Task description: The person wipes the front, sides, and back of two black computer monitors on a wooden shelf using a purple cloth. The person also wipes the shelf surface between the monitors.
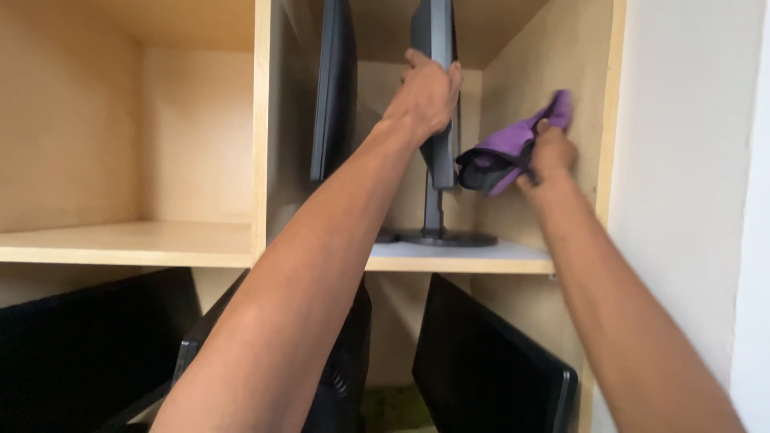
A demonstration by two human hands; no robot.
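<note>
Hands work inside the right-hand shelf (449, 258) compartment. Left hand (425, 92) is wrapped shut around the edge of a monitor (437, 96) standing edge-on near the shelf's front edge. Right hand (552, 154) pinches a purple cloth (501, 152) against the compartment's right wall, just beside the monitor. Another monitor (335, 88) stands further left.

Looks like an office storeroom or IT closet: a pale wooden shelf unit (261, 160) with cubbies holding flat monitors (333, 88) standing sideways, more screens (489, 361) stacked below, plain white wall (690, 160).
</note>
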